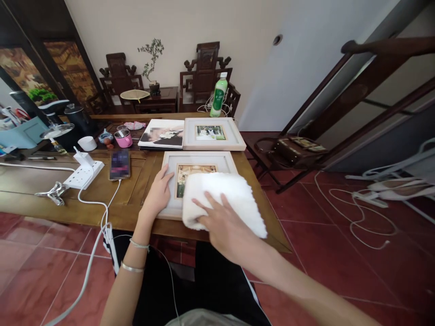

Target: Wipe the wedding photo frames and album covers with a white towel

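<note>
A pale wooden picture frame (174, 159) with a wide white mat lies flat near the table's front edge. My left hand (159, 192) holds it by its left side, with fingertips over the rim. A fluffy white cloth (234, 190) covers the frame's lower right part and hangs past its right edge. On top of the cloth, my right hand (219, 222) presses it down with spread fingers, the thumb at the cloth's near-left fold. The photo inside is partly hidden by the cloth.
Behind lie a second framed photo (234, 131) and a white photo album (163, 132). A green bottle (219, 96) stands beyond them. To the left are a phone (119, 164), a power strip (83, 174) with cables, a pink mug (123, 138) and a small tripod (54, 193).
</note>
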Tool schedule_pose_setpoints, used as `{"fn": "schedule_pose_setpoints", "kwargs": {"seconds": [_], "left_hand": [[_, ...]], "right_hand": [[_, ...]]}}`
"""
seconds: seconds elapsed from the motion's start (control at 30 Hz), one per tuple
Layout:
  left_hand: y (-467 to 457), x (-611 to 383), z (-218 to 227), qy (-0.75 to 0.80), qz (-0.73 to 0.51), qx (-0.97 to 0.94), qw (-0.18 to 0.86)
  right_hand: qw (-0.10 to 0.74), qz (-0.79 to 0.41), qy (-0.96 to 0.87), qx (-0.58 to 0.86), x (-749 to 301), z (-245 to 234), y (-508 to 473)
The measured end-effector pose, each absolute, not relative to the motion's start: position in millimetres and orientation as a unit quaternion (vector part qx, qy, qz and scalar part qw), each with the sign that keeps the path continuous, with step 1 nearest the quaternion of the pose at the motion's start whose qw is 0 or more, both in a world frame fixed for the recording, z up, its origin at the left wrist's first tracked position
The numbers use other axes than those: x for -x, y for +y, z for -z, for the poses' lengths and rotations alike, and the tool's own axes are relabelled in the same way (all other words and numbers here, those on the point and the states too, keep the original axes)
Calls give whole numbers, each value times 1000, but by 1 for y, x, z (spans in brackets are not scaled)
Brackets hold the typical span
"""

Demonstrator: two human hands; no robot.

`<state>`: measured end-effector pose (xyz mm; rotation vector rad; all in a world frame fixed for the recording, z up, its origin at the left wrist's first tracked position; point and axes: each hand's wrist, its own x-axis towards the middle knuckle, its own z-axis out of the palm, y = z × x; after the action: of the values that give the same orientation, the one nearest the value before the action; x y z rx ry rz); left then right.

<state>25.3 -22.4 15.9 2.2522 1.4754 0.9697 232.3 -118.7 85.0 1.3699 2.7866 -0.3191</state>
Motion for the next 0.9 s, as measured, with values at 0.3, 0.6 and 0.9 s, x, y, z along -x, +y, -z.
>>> {"fn": "schedule_pose_setpoints", "kwargs": {"seconds": [0.3, 0.6, 0.9], "left_hand": [[-19, -21, -16, 492, -319, -800, 124], [-19, -19, -14, 480, -308, -811, 126], [-22, -19, -20, 483, -297, -811, 146]], "right_hand": [[-23, 78, 901, -426, -221, -74, -119], [-97, -12, 882, -460, -315, -64, -130], [-59, -49, 863, -500, -320, -65, -41]]}}
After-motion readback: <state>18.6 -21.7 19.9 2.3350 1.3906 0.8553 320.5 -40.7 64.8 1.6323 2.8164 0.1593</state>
